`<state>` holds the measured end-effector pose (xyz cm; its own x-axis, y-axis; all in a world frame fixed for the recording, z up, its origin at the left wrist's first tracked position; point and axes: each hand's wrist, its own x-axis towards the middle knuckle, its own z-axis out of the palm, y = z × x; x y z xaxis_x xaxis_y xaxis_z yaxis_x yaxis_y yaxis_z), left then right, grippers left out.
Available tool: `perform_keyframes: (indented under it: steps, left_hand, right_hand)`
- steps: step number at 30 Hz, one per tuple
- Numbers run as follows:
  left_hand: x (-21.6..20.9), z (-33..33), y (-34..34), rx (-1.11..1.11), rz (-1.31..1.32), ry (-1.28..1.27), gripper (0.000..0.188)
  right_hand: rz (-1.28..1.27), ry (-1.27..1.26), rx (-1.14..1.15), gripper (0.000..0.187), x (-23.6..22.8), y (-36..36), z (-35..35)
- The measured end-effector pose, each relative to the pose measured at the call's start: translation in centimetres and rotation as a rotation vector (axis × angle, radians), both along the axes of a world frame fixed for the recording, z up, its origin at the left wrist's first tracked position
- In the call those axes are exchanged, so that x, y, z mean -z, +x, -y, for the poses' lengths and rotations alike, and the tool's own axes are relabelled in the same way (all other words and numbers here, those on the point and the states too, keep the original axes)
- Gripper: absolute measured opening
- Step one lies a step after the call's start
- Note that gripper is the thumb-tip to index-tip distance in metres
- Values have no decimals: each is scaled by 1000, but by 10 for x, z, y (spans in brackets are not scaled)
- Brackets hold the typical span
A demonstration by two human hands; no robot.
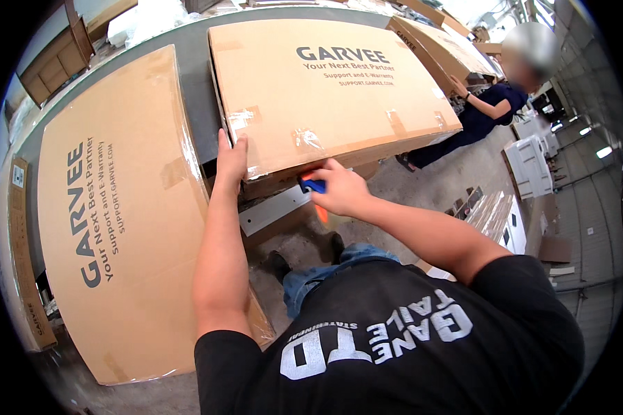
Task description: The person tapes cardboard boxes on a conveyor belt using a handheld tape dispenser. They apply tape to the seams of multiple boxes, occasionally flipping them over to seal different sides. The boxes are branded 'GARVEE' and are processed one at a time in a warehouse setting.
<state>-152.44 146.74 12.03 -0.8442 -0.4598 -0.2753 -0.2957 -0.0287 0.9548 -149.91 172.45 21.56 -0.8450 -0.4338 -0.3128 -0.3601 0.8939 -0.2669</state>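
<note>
A large brown cardboard box lies in front of me, with clear tape along its near edge. My left hand rests against its near left corner, fingers stretched along the side and thumb apart at the top edge. Just below the near edge, my right hand is closed around a blue and orange tape dispenser. The dispenser is partly hidden by my fingers. Close to it, under the box, a pale grey strip with small holes sticks out.
Another large cardboard box stands at my left, with a narrow carton beyond it. A grey table surface shows between the boxes. At the right a person touches a further box. Stacked panels stand on the floor.
</note>
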Motion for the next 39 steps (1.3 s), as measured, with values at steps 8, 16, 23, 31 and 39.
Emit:
perform_keyframes:
  steps: [8, 16, 23, 31, 39]
  left_hand:
    - [-17, -1, 20, -18, -47, -1005, 62]
    - [-122, -62, 109, 50, -226, -58, 28]
    - [-62, -118, 163, 159, 19, 424, 49]
    - [-48, -173, 155, 196, -204, 655, 53]
    - [-5, -122, 137, -513, -299, -342, 41]
  right_hand:
    - [17, 43, -394, 37, 75, -5, -35]
    - [-127, -530, -669, 50, -40, -1, -99]
    - [-218, -642, -940, 59, -65, -29, -118]
    - [-158, -575, -1139, 61, -74, -39, -95]
    - [-263, -261, -1237, 65, -82, -52, -63]
